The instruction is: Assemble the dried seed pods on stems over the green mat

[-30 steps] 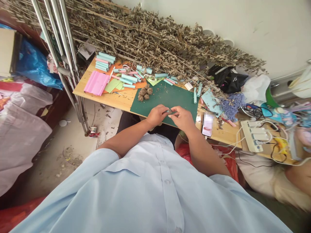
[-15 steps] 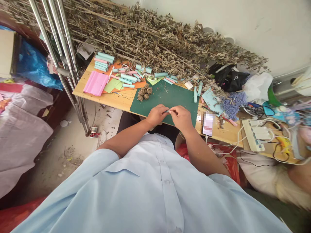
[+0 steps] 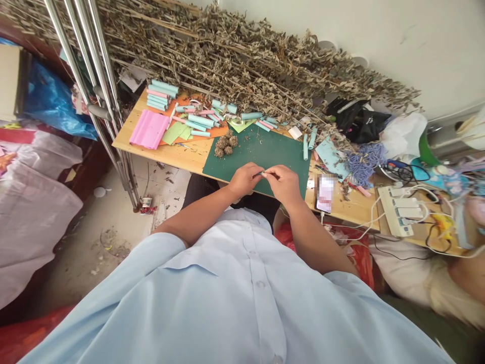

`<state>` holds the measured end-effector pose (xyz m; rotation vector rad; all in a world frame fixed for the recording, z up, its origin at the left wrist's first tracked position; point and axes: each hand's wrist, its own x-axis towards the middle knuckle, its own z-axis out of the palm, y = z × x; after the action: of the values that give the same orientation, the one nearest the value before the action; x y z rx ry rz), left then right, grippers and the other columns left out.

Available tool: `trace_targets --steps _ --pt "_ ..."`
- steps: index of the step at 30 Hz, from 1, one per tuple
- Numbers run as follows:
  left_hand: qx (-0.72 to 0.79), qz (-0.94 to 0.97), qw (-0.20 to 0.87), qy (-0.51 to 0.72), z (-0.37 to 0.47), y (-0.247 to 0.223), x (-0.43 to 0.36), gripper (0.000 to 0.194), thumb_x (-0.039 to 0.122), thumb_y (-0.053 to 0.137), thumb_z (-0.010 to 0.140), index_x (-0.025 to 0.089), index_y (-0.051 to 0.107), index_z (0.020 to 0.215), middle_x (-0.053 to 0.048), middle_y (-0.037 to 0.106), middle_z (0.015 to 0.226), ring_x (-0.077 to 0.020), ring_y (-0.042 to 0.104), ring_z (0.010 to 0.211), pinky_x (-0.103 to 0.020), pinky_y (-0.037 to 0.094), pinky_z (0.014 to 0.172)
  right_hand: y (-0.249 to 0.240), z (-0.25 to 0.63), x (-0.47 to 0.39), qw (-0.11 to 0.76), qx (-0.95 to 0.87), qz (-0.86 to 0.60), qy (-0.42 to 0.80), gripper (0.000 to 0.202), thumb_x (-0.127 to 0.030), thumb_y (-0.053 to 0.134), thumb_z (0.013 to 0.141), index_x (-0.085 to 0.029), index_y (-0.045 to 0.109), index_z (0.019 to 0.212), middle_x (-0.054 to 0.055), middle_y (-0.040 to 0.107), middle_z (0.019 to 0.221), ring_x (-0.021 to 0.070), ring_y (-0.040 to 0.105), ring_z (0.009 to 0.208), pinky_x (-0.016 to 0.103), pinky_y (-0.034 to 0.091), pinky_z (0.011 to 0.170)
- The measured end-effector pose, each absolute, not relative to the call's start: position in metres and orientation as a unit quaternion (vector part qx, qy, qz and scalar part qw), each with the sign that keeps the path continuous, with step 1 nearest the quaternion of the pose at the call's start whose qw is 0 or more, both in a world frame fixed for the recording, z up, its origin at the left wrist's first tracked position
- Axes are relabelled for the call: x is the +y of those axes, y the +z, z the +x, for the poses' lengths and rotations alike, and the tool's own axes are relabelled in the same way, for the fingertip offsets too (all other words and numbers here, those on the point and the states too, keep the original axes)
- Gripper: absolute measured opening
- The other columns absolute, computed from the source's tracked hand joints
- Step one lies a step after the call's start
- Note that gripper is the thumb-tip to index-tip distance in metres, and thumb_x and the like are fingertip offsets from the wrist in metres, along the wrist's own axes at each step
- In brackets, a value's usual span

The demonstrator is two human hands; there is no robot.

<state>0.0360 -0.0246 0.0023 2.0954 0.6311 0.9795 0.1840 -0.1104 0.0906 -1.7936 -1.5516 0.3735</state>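
Over the near edge of a dark green mat, my left hand and my right hand meet fingertip to fingertip. Both are closed in a pinch on one small, thin greyish piece, too small and too covered to name. Beyond my left hand, a cluster of brown, rough balls rests on the mat's left part. Several blue paper rolls and thin pink rolls lie along the far side of the table.
Dried leafy stalks are heaped behind the table. Pink paper lies left; a phone on a cable, blue cord and a power strip lie right. Metal poles stand at the table's left end.
Both hands stay in nearly the same place, still pinching the small piece, with only a slight shift of the fingers. The things on the table have not moved.
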Motion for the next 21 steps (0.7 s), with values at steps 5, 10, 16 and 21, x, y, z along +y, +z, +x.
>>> trace_targets --steps 5,10,16,21 --pt "0.24 0.812 0.369 0.384 0.0365 0.0009 -0.0239 0.016 0.022 0.064 0.1 0.019 0.077 0.108 -0.008 0.073 0.1 -0.0196 0.067 0.099 -0.031 0.055 0.09 0.0885 0.1841 -0.1157 0.355 -0.644 -0.671 0.101 0.016 -0.031 0.066 0.095 -0.025 0.08 0.089 0.007 0.078 0.095 0.0233 0.072 0.091 0.04 0.059 0.087" --pt "0.24 0.811 0.376 0.379 0.0352 0.0033 -0.0246 0.017 0.02 0.062 0.1 0.019 0.077 0.109 -0.008 0.073 0.1 -0.0195 0.067 0.099 -0.031 0.055 0.09 0.0866 0.1821 -0.1182 0.314 -0.655 -0.682 0.086 0.018 -0.03 0.063 0.097 -0.025 0.081 0.096 0.007 0.077 0.095 0.0233 0.072 0.089 0.038 0.059 0.085" --pt "0.243 0.806 0.373 0.391 0.0332 0.0043 -0.0256 0.019 0.024 0.062 0.101 0.019 0.075 0.113 -0.009 0.073 0.102 -0.0207 0.067 0.101 -0.034 0.055 0.091 0.0924 0.1765 -0.1191 0.241 -0.665 -0.703 0.065 0.021 -0.029 0.06 0.099 -0.026 0.08 0.105 0.008 0.077 0.099 0.0254 0.072 0.095 0.037 0.057 0.084" --pt "0.236 0.806 0.365 0.401 0.0336 0.0034 -0.0253 0.018 0.029 0.063 0.104 0.02 0.076 0.112 -0.008 0.074 0.1 -0.0198 0.067 0.099 -0.033 0.056 0.091 0.0945 0.1838 -0.1177 0.297 -0.64 -0.703 0.092 0.02 -0.034 0.063 0.097 -0.026 0.08 0.103 0.006 0.077 0.095 0.0234 0.071 0.087 0.038 0.058 0.084"
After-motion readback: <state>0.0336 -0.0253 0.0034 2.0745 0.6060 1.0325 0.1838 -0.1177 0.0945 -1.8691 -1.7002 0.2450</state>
